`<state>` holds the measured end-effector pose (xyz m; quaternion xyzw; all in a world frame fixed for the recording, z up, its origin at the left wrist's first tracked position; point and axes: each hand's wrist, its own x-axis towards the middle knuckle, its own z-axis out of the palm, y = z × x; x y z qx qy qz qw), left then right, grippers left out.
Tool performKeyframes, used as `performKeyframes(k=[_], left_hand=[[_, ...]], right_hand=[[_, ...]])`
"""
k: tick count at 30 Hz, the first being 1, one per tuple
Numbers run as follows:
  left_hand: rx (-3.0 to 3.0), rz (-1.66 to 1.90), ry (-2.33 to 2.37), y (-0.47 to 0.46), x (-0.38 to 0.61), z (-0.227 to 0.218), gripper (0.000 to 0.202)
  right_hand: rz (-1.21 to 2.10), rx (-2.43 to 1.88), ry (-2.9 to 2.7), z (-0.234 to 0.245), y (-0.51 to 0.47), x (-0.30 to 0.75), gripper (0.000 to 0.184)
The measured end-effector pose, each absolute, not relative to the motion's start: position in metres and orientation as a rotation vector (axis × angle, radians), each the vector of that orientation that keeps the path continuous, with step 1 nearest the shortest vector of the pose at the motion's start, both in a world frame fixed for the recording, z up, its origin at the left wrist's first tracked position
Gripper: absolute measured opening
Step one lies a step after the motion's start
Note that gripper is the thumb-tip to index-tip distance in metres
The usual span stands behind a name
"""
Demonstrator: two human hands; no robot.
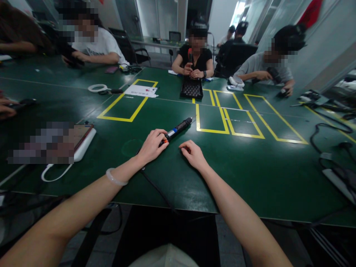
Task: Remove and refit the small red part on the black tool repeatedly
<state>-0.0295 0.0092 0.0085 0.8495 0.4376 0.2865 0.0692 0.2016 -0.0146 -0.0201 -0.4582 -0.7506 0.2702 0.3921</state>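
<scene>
My left hand (152, 145) is wrapped round the rear of an electric screwdriver (179, 127), a black pen-shaped tool with a blue and silver band and an orange part by my fingers. It lies low over the green table, its thin bit pointing away to the right. A dark cable (155, 187) trails from near my left wrist to the table's front edge. To the right of the tool, apart from it, my right hand (194, 155) rests by the tabletop with its fingers curled in. What is inside those fingers, if anything, is hidden.
Yellow tape outlines (213, 131) mark the green table (167, 181). A phone on a white stand (85, 144) sits at left; a white ring-shaped tool (97, 88) and paper (141, 91) lie beyond. Opposite, a person works behind a black tray (191, 89). Cables (319, 128) run along the right.
</scene>
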Motion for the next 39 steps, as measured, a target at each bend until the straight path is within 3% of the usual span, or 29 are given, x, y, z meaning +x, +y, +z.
performKeyframes(k=[19,25,32,36,39], left_hand=[[2.535,0.962,1.266,-0.002,-0.017,0.015,0.019],[2.161,0.986,1.223,-0.008,-0.006,0.026,0.03],[1.732,0.873,0.881,-0.01,0.008,0.027,0.053],[1.707,0.773,0.85,-0.013,0.009,0.023,0.057],[1.696,0.755,0.857,-0.013,0.008,0.022,0.055]], right_hand=[[0.679,-1.16,-1.919,-0.021,-0.014,0.202,0.015],[0.688,-1.134,-1.895,-0.02,-0.015,0.202,0.015],[1.21,-0.927,-1.579,-0.012,-0.02,0.206,0.023],[1.442,-0.792,-1.506,-0.009,-0.026,0.2,0.04],[1.488,-0.715,-1.47,-0.01,-0.028,0.195,0.036]])
